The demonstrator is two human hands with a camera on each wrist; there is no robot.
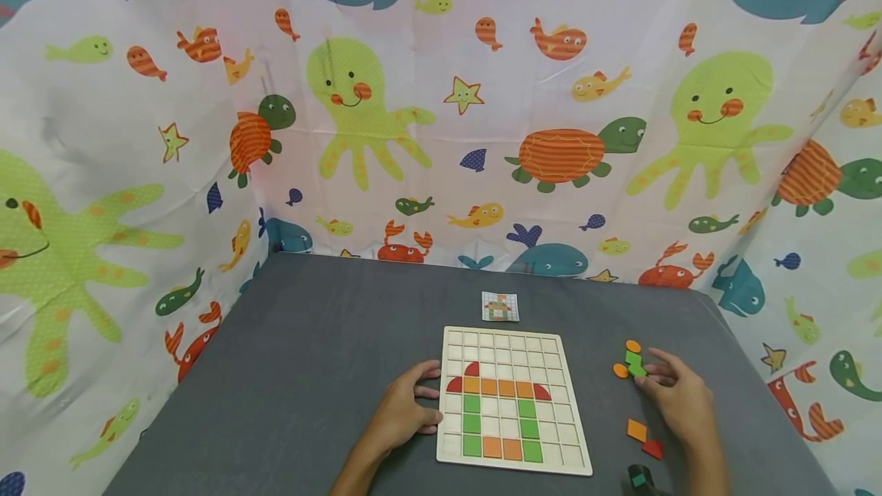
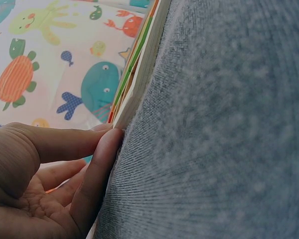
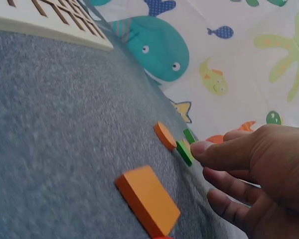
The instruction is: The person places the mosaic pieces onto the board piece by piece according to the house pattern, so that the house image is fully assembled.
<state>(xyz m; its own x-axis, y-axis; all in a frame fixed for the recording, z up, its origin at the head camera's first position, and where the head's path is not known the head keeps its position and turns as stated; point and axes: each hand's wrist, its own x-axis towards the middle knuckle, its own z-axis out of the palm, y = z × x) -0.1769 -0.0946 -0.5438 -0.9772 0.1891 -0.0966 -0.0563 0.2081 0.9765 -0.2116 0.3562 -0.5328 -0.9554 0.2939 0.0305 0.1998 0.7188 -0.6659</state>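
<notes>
My left hand (image 1: 405, 405) holds the left edge of a pale wooden grid board (image 1: 499, 343), thumb and fingers bent against its rim. In the left wrist view the thumb and forefinger meet at the board's edge (image 2: 134, 94). Red, orange and green pieces fill some of the squares. To the right of the board, my right hand (image 1: 678, 395) has thumb and forefinger at a green block (image 1: 637, 370) on the table. In the right wrist view the thumb partly hides the green blocks (image 3: 184, 152). An orange round piece (image 1: 620, 370) lies just left of them.
A small picture card (image 1: 500, 307) lies behind the board. Nearer on the right are an orange square block (image 1: 637, 431), a red piece (image 1: 652, 448) and a dark object (image 1: 641, 478). Another orange round piece (image 1: 633, 346) sits beyond the green blocks. A patterned cloth (image 1: 441, 213) hangs around the grey table.
</notes>
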